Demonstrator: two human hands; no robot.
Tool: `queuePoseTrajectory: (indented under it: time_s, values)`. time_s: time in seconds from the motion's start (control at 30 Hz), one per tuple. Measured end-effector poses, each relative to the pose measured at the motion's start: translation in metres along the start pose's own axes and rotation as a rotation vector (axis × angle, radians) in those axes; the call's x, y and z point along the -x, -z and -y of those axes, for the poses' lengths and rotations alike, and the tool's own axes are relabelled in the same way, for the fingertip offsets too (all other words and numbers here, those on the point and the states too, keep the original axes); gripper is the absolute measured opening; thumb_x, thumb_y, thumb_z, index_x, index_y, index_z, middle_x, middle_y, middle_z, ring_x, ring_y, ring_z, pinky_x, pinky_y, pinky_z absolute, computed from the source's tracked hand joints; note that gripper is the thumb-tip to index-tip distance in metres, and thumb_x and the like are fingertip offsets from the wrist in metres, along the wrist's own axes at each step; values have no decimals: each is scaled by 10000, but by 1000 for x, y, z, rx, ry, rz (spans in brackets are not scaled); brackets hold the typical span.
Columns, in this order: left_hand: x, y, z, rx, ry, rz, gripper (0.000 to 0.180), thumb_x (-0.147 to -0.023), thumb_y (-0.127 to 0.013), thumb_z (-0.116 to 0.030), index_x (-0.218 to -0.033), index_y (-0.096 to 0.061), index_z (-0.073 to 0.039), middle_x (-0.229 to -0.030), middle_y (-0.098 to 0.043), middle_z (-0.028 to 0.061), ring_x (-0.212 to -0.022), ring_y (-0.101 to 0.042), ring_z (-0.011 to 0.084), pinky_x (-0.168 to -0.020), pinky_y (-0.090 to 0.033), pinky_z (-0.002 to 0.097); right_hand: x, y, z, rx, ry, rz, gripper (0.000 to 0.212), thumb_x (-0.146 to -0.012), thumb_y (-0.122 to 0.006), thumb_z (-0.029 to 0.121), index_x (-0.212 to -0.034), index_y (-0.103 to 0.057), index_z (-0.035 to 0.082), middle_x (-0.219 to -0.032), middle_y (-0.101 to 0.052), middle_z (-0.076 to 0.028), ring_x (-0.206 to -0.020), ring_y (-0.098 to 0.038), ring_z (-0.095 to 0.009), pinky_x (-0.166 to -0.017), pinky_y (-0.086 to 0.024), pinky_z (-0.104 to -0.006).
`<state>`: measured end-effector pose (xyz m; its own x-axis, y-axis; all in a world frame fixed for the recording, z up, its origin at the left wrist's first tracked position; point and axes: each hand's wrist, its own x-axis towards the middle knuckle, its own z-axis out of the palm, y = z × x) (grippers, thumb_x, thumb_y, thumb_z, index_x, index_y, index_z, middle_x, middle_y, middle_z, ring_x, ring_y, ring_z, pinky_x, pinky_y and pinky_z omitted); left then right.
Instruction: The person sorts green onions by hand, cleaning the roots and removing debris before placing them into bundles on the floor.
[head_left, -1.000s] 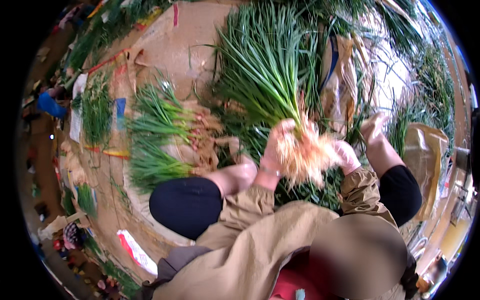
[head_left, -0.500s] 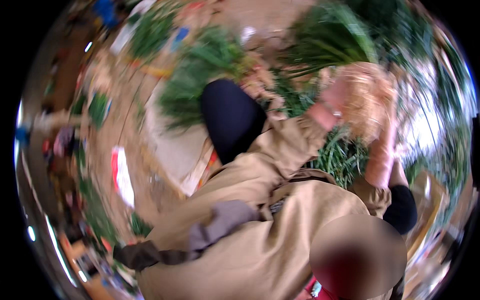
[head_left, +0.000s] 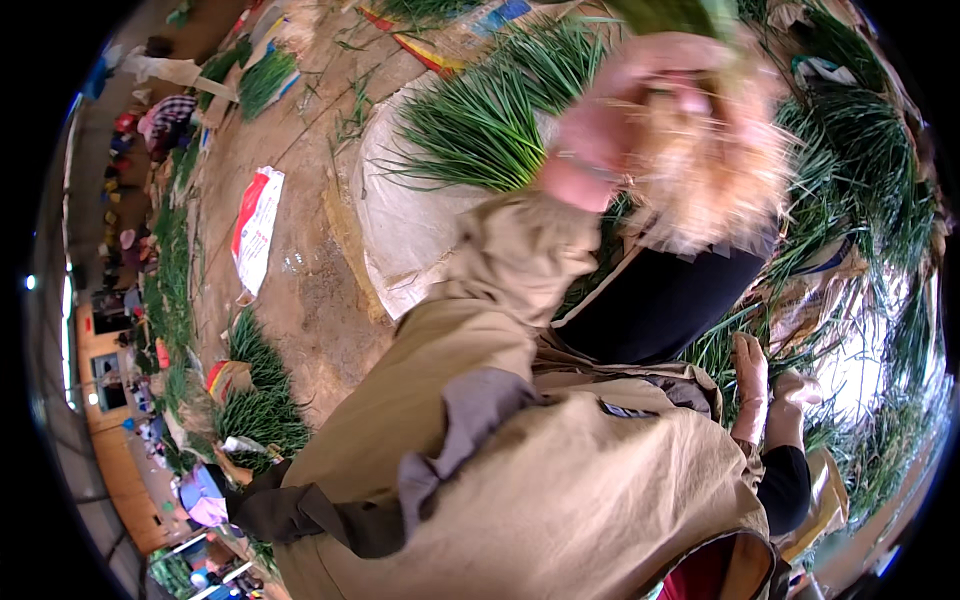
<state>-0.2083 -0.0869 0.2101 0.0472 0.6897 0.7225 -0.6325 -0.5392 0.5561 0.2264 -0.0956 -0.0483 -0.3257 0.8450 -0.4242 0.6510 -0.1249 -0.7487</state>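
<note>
My left hand [head_left: 690, 85] is raised at the upper right, its fingers wrapped round a bunch of green onions [head_left: 715, 165]. The shaggy, straw-coloured root end hangs toward me, blurred by motion, and the green leaves run off past the top edge. Lower on the right, my right hand [head_left: 748, 375] reaches down with its fingers stretched out beside loose green leaves [head_left: 712, 350]. No held thing shows in it. Left of my raised hand, other green onions [head_left: 490, 125] lie fanned out on a pale sack [head_left: 400, 235].
My dark-clad knee [head_left: 660, 305] rises between my hands. Heaps of long greens [head_left: 850, 150] and shiny plastic sheeting [head_left: 860, 350] lie at the right. A red and white bag [head_left: 258, 230] is on the brown floor [head_left: 310, 260]. Several people sit at the far left.
My left hand has moved up and left with the bunch. The right hand has come away from the roots and dropped down toward the lower right. My view has shifted.
</note>
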Motion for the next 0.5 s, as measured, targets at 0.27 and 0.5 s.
queuePoseTrajectory:
  time_s: [0.27,0.5]
  values:
    - [198,93,-33,86,436,-943,461,-794,-624,-196,-1196,-531,12,-1089,-609,156,-938,-618,258,-859,-497,378,13,-5,-66,179,-173,46,318,-891,-518,334,-984,-624,49,-898,-642,-197,-865,-612,-340,-767,-465,-394]
    - [451,155,37,124,802,-1571,457,-827,-616,-340,-1143,-570,-12,-1085,-619,124,-977,-591,263,-901,-465,398,18,-10,-55,224,-580,141,749,-734,-667,560,-1217,-542,1,-1083,-628,-171,-987,-584,-229,-841,-452,-323]
